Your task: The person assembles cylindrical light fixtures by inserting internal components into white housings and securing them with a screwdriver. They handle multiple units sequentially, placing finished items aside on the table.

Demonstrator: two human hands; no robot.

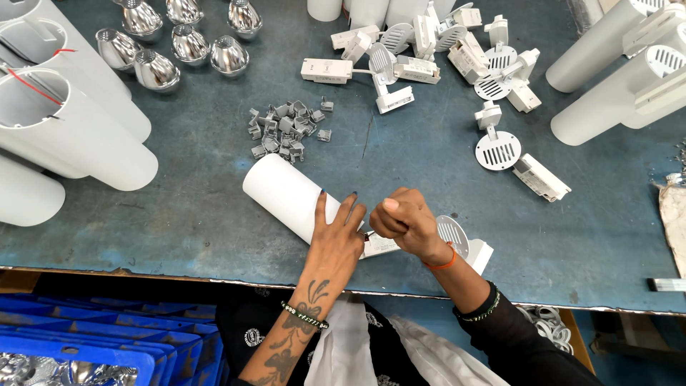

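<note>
While white cylindrical lamp housing [289,196] is pinned flat on blue-grey table [193,164] by open left hand [336,239] — right hand [404,218], fisted on small white fitting, best kept square to housing mouth — no twisting.

Lighting assembly workshop: worn workbench [214,214], white lamp housings [78,136], chrome reflectors [179,43], parts crates [86,343].
</note>
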